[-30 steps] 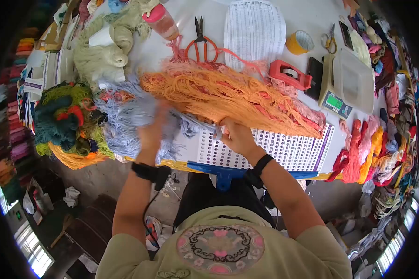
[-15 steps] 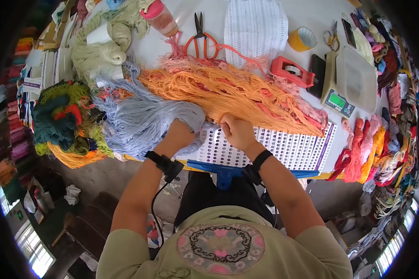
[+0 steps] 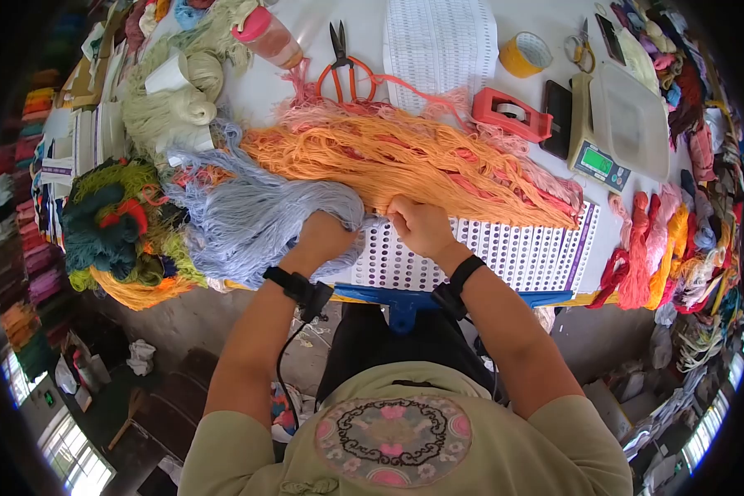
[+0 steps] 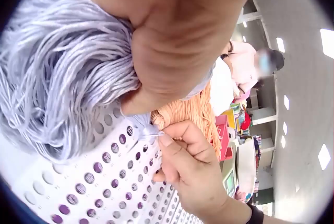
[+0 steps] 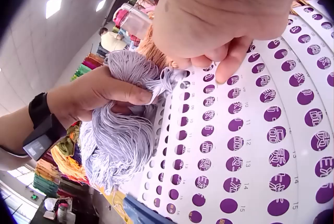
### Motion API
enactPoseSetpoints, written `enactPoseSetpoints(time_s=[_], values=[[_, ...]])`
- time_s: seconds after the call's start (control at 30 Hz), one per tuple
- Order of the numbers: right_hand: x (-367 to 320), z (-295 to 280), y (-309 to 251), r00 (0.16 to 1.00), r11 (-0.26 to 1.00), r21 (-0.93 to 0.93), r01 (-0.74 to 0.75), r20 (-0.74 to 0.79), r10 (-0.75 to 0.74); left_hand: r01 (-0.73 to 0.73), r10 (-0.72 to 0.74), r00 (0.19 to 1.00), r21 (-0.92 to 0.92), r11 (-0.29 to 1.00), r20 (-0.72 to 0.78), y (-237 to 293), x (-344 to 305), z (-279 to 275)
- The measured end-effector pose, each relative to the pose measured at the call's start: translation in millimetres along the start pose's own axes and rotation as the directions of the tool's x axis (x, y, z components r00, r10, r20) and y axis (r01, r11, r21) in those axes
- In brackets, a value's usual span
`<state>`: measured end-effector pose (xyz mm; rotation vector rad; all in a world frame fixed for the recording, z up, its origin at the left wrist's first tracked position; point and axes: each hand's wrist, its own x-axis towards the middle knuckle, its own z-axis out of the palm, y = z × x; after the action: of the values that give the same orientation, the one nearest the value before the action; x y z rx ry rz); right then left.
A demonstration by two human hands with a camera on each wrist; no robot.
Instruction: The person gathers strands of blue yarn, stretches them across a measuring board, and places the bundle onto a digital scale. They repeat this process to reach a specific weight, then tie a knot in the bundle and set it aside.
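A thick hank of pale blue-lavender thread (image 3: 252,207) lies across the table's near left part. My left hand (image 3: 324,236) grips it close to its right end, the thumb pressed over the strands in the right wrist view. Beside it, my right hand (image 4: 190,164) pinches the narrow end of the same hank between thumb and forefinger. White cards with rows of holes (image 3: 504,258) lie under both hands, purple showing through the holes. Just beyond the hands stretches a long orange hank (image 3: 372,165), with pink and red thread behind it.
Behind the thread lie orange-handled scissors (image 3: 345,74), a printed sheet (image 3: 440,50), a red tape dispenser (image 3: 511,114) and a scale (image 3: 597,161). A blue clip (image 3: 401,310) sits at the near edge. Green and dark thread (image 3: 103,223) is piled left, coloured hanks (image 3: 636,248) hang right.
My left hand, blurred over the blue-lavender hank a second ago, has moved right and taken hold near its end. My right hand stays at nearly the same spot. The head view has shifted slightly.
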<state>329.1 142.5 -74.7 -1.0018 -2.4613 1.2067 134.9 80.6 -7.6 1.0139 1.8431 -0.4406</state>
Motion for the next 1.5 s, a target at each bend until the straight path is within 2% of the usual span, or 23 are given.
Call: enactPoseSetpoints(time_s=[0.1,0.23,0.3,0.33,0.37,0.4,0.43,0.5,0.53,0.63,0.7,0.77,0.83,0.97,1.1,1.13,1.2,1.27,1.3,1.33,1.4,1.43,1.5], values=[[1,0,-4,0.999,0.999,-0.034,-0.036,0.026,0.037,-0.281,0.292,0.904,0.08,0.956,-0.314,-36,18,19],[3,3,-7,0.993,0.99,-0.08,-0.113,0.032,0.116,-0.287,0.21,0.896,-0.15,0.946,-0.391,-43,14,14],[4,6,-10,0.989,0.985,-0.11,-0.133,0.041,0.138,-0.524,0.291,0.852,-0.691,0.499,-0.435,-45,-9,3],[3,8,-8,0.993,0.99,-0.08,-0.116,-0.004,0.116,-0.531,0.286,0.847,-0.686,0.498,-0.448,-51,-22,-1],[2,10,-7,0.994,0.994,-0.05,-0.096,-0.049,0.094,-0.548,0.327,0.817,-0.817,0.179,-0.476,-58,-35,-3],[0,11,-11,0.989,0.989,0.019,-0.144,-0.042,0.144,-0.493,0.355,0.78,-0.855,-0.16,-0.516,-65,-51,-6],[0,12,-23,0.991,0.991,0.016,-0.129,-0.045,0.13,-0.505,0.35,0.774,-0.848,-0.163,-0.528,-62,-71,-11],[-2,5,-58,0.932,0.884,0.394,-0.252,-0.146,0.331,-0.411,0.409,0.667,-0.765,-0.496,-0.623,-45,-106,-17],[-1,-7,-93,0.938,0.778,0.605,-0.169,-0.144,0.316,-0.363,0.504,0.522,-0.714,-0.599,-0.688,-51,-102,-9],[-7,-27,-158,0.992,0.668,0.738,-0.098,0.019,0.126,-0.526,0.587,0.461,-0.738,-0.423,-0.665,-59,-128,-10],[-11,-21,-179,0.994,0.641,0.764,-0.069,0.001,0.105,-0.491,0.612,0.405,-0.726,-0.481,-0.679,-66,-136,-2],[-14,-24,-192,0.997,0.612,0.79,-0.042,-0.01,0.081,-0.371,0.62,0.505,-0.8,-0.472,-0.6,-76,-150,-3],[-21,-39,-207,0.975,0.365,0.904,-0.223,0.204,0.09,-0.354,0.645,0.401,-0.76,-0.545,-0.65,-94,-142,-3],[-38,-49,-226,0.924,0.369,0.852,-0.372,0.378,0.06,-0.31,0.618,0.29,-0.683,-0.662,-0.731,-102,-152,-13],[-50,-54,-209,0.92,0.707,0.696,0.127,-0.348,0.178,-0.176,0.67,0.351,-0.749,-0.639,-0.654,-99,-191,-23],[-56,-74,-210,0.872,0.649,0.754,0.106,-0.384,0.304,-0.244,0.628,0.422,-0.749,-0.616,-0.654,-112,-192,-25],[-75,-107,-162,0.856,0.158,0.946,0.284,-0.324,0.402,-0.403,0.492,0.521,-0.709,-0.579,-0.698,-147,-186,-36],[-114,-147,-79,0.855,0.084,0.939,0.334,-0.34,0.391,-0.641,0.265,0.549,-0.603,-0.475,-0.793,-204,-172,-59],[-132,-173,-56,0.809,0.171,0.91,0.379,-0.415,0.415,-0.766,0.128,0.525,-0.533,-0.358,-0.841,-235,-165,-71],[-155,-207,-18,0.666,0.642,0.733,0.226,-0.597,0.447,-0.764,0.05,0.495,-0.462,-0.451,-0.868,-262,-165,-83],[-189,-266,-3,0.194,0.653,0.732,0.193,-0.681,0.706,-0.752,-0.031,0.477,-0.39,-0.532,-0.878,-268,-177,-96],[-200,-288,-6,-0.057,0.797,0.599,-0.078,-0.8,0.597,-0.77,-0.099,0.46,-0.34,-0.54,-0.882,-260,-186,-101],[-207,-298,40,0.021,0.909,0.332,-0.253,-0.937,0.348,-0.776,-0.022,0.477,-0.409,-0.481,-0.879,-240,-174,-97]])
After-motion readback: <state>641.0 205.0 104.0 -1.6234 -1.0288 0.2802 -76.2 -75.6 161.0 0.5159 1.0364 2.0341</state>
